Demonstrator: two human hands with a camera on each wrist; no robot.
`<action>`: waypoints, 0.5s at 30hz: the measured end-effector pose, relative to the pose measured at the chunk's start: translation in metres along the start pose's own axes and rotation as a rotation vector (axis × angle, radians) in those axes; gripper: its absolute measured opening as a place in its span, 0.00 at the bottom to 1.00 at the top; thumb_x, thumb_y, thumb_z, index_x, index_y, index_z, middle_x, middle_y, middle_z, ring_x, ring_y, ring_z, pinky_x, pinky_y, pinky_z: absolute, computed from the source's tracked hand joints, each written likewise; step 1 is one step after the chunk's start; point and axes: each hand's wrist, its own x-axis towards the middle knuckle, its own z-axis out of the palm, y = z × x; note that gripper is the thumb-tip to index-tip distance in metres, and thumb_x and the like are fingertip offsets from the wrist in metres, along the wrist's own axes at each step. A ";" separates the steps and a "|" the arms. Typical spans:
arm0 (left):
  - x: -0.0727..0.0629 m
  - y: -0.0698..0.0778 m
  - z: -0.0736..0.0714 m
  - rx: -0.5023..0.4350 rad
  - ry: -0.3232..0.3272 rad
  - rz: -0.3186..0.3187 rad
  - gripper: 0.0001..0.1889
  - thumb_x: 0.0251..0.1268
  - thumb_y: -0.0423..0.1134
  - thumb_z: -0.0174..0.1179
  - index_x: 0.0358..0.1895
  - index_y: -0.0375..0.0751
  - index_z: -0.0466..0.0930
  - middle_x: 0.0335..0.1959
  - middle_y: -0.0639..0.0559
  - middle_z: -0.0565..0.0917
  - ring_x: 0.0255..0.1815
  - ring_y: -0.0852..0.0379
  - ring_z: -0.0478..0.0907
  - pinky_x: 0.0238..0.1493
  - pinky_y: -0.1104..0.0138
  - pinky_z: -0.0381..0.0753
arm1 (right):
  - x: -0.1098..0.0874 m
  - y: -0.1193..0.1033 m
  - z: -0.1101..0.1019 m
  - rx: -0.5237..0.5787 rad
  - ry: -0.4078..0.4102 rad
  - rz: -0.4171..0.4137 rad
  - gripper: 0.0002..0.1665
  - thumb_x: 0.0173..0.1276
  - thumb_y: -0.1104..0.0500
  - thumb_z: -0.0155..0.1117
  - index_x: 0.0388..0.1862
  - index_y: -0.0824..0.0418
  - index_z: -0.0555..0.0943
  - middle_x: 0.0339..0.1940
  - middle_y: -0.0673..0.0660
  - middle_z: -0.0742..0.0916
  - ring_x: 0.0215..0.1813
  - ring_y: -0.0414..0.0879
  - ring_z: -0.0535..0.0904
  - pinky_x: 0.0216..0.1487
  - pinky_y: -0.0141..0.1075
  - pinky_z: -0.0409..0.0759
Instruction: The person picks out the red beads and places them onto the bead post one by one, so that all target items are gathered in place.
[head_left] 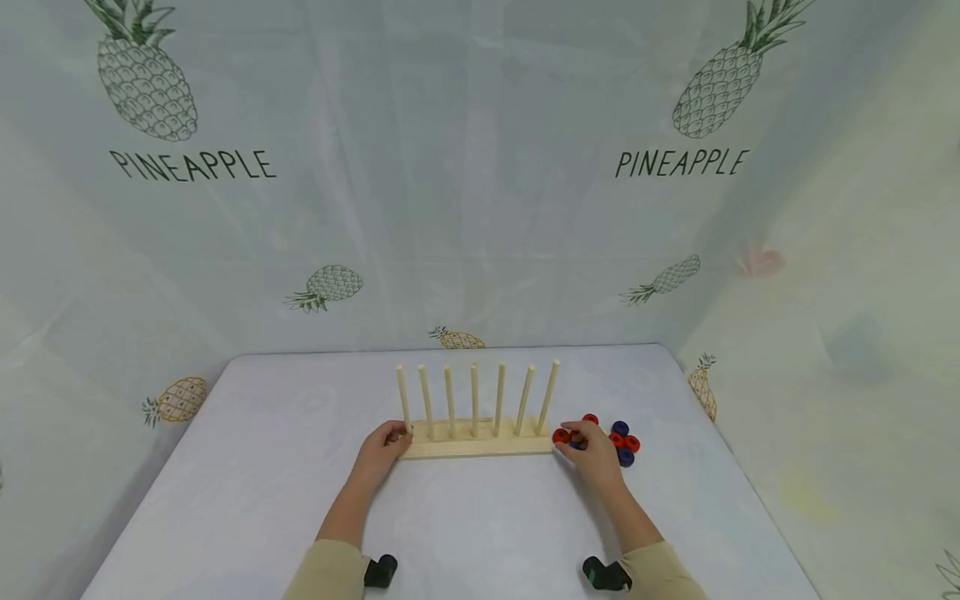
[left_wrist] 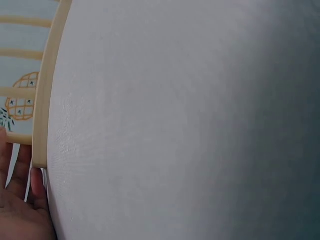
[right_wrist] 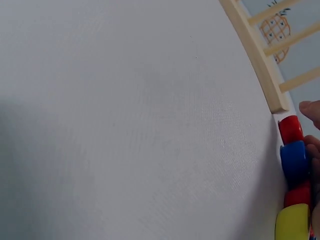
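A pale wooden rack with a row of upright pegs stands mid-table, its long base [head_left: 480,448] running left to right. My left hand [head_left: 381,450] holds the left end of that base, fingers and thumb around the corner. In the left wrist view the fingers [left_wrist: 20,170] reach up by the end peg. My right hand [head_left: 596,458] is just off the rack's right end, over a group of beads, with thumb and forefinger apart. Under it are a red bead [right_wrist: 291,129], a blue bead [right_wrist: 295,159] and a yellow bead [right_wrist: 293,222], partly hidden by the hand.
More red and blue beads, among them a red one [head_left: 633,443] and a blue one [head_left: 626,457], lie right of my right hand. The white table [head_left: 480,525] meets a pineapple-printed cloth [head_left: 480,208] at its far edge.
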 end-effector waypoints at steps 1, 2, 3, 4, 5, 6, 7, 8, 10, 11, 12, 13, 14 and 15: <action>0.000 0.000 0.000 -0.002 0.000 -0.001 0.13 0.67 0.38 0.62 0.51 0.36 0.82 0.39 0.50 0.79 0.42 0.56 0.71 0.47 0.61 0.70 | 0.000 0.001 0.001 -0.010 0.008 0.002 0.20 0.56 0.62 0.76 0.49 0.60 0.85 0.36 0.52 0.81 0.38 0.45 0.75 0.39 0.37 0.76; -0.001 0.000 0.000 -0.005 0.000 0.000 0.14 0.67 0.39 0.62 0.51 0.35 0.81 0.39 0.49 0.79 0.42 0.55 0.71 0.48 0.61 0.70 | 0.000 0.002 0.002 -0.019 0.016 -0.001 0.20 0.55 0.62 0.77 0.48 0.60 0.85 0.36 0.53 0.82 0.39 0.46 0.75 0.40 0.38 0.76; -0.001 0.000 0.000 -0.009 -0.001 0.001 0.14 0.68 0.40 0.62 0.51 0.35 0.81 0.40 0.49 0.80 0.42 0.55 0.72 0.48 0.61 0.71 | -0.001 0.003 0.004 -0.028 0.025 -0.007 0.20 0.56 0.62 0.76 0.48 0.60 0.85 0.38 0.53 0.82 0.39 0.46 0.76 0.40 0.39 0.76; -0.001 0.000 0.000 -0.015 -0.003 0.000 0.15 0.68 0.41 0.62 0.51 0.35 0.81 0.40 0.49 0.80 0.42 0.55 0.72 0.48 0.61 0.71 | -0.001 0.004 0.005 -0.033 0.032 -0.008 0.20 0.56 0.62 0.76 0.48 0.60 0.85 0.39 0.53 0.83 0.40 0.47 0.76 0.41 0.40 0.76; -0.001 0.000 0.000 -0.022 -0.004 0.001 0.15 0.68 0.41 0.62 0.51 0.34 0.81 0.40 0.49 0.80 0.42 0.55 0.72 0.47 0.61 0.71 | -0.001 0.004 0.005 -0.038 0.039 -0.009 0.20 0.55 0.62 0.76 0.48 0.60 0.85 0.40 0.53 0.83 0.41 0.47 0.77 0.42 0.41 0.76; -0.001 -0.001 0.000 -0.028 -0.006 0.003 0.16 0.68 0.42 0.62 0.51 0.34 0.81 0.40 0.48 0.81 0.42 0.55 0.72 0.47 0.62 0.71 | -0.002 0.004 0.006 -0.039 0.048 -0.010 0.20 0.55 0.62 0.77 0.48 0.60 0.85 0.41 0.54 0.83 0.41 0.48 0.77 0.43 0.42 0.77; -0.001 -0.001 0.000 -0.036 -0.010 0.002 0.16 0.69 0.42 0.62 0.52 0.33 0.81 0.40 0.48 0.81 0.41 0.55 0.72 0.46 0.62 0.71 | -0.002 0.004 0.007 -0.044 0.056 -0.009 0.20 0.55 0.61 0.77 0.48 0.60 0.85 0.41 0.54 0.84 0.42 0.48 0.77 0.43 0.43 0.76; -0.001 -0.001 0.000 -0.041 -0.014 0.003 0.16 0.69 0.42 0.61 0.52 0.33 0.81 0.40 0.48 0.81 0.41 0.55 0.72 0.46 0.62 0.71 | -0.002 0.004 0.008 -0.046 0.065 -0.009 0.20 0.55 0.61 0.77 0.48 0.60 0.85 0.41 0.54 0.84 0.42 0.48 0.77 0.44 0.44 0.76; -0.002 -0.001 0.000 -0.045 -0.014 0.016 0.16 0.70 0.43 0.60 0.51 0.33 0.81 0.39 0.48 0.81 0.40 0.56 0.72 0.45 0.63 0.71 | -0.002 0.005 0.009 -0.052 0.079 -0.001 0.20 0.55 0.61 0.77 0.48 0.60 0.86 0.41 0.54 0.84 0.42 0.48 0.78 0.44 0.44 0.76; -0.003 -0.001 0.000 -0.045 -0.011 0.024 0.16 0.70 0.43 0.60 0.50 0.33 0.81 0.38 0.49 0.81 0.40 0.56 0.72 0.44 0.63 0.71 | -0.002 0.005 0.010 -0.059 0.084 0.000 0.20 0.55 0.60 0.77 0.48 0.59 0.86 0.41 0.53 0.84 0.42 0.48 0.78 0.43 0.44 0.76; -0.003 0.000 -0.001 -0.044 -0.007 0.035 0.15 0.70 0.43 0.60 0.50 0.34 0.81 0.37 0.49 0.80 0.39 0.56 0.72 0.43 0.64 0.71 | -0.002 0.006 0.011 -0.059 0.089 0.001 0.20 0.55 0.60 0.77 0.48 0.59 0.86 0.41 0.53 0.84 0.42 0.48 0.78 0.43 0.44 0.76; -0.004 -0.001 0.000 -0.036 0.000 0.057 0.15 0.70 0.43 0.59 0.48 0.34 0.81 0.36 0.49 0.80 0.38 0.56 0.72 0.41 0.65 0.71 | -0.002 0.006 0.011 -0.062 0.093 0.002 0.20 0.55 0.60 0.77 0.48 0.59 0.86 0.40 0.53 0.84 0.41 0.48 0.78 0.43 0.44 0.76; -0.004 -0.001 -0.001 -0.036 0.004 0.071 0.15 0.70 0.43 0.59 0.48 0.34 0.81 0.36 0.50 0.80 0.38 0.56 0.72 0.41 0.65 0.71 | -0.002 0.006 0.012 -0.064 0.098 0.001 0.20 0.55 0.60 0.77 0.48 0.59 0.86 0.40 0.53 0.85 0.41 0.48 0.79 0.42 0.44 0.76; -0.004 -0.001 -0.001 -0.034 0.004 0.070 0.15 0.70 0.44 0.59 0.48 0.34 0.81 0.35 0.50 0.80 0.38 0.57 0.73 0.40 0.65 0.71 | -0.001 0.007 0.012 -0.069 0.102 -0.002 0.20 0.55 0.60 0.77 0.48 0.59 0.86 0.40 0.53 0.85 0.41 0.48 0.79 0.42 0.44 0.76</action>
